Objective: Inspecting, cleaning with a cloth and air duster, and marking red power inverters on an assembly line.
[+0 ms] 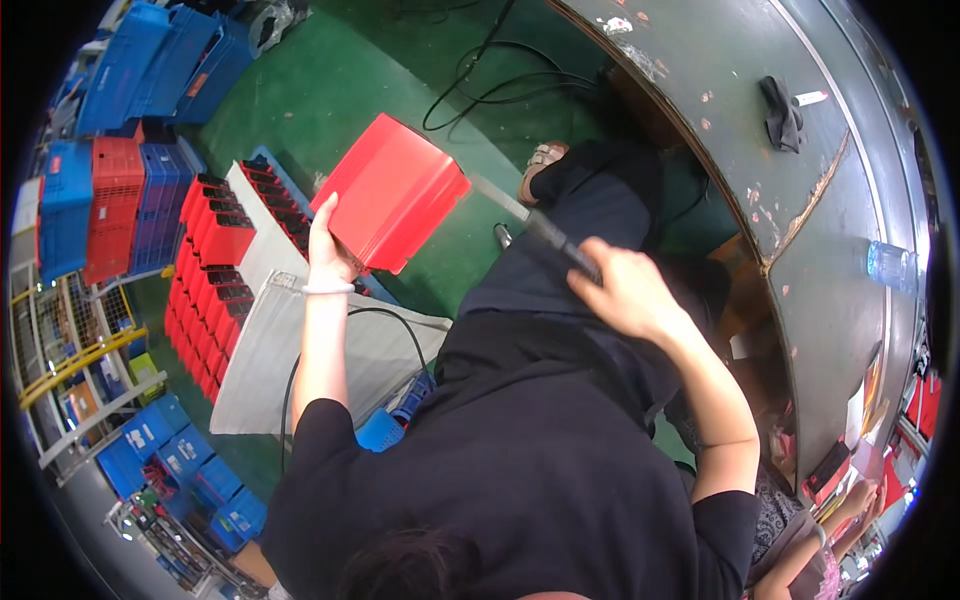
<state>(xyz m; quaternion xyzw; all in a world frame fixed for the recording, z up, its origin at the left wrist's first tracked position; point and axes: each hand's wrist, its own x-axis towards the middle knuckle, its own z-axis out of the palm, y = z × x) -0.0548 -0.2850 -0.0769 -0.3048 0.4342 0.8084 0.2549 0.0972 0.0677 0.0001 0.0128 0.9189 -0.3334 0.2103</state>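
Note:
My left hand grips a red plastic housing by its lower left side, thumb along the near face. The box-shaped housing is tilted above the green floor. My right hand is closed around the dark handle of a flat-bladed tool. Its grey blade points up and left, with the tip close to the housing's right corner. Whether the tip touches the housing, I cannot tell. The blade is a little blurred, so a knife or a file cannot be told apart.
Rows of red housings stand to the left beside a pale sheet. Blue crates are stacked farther left. A black cable lies on the floor. At right is a worn workbench; another person's hands show lower right.

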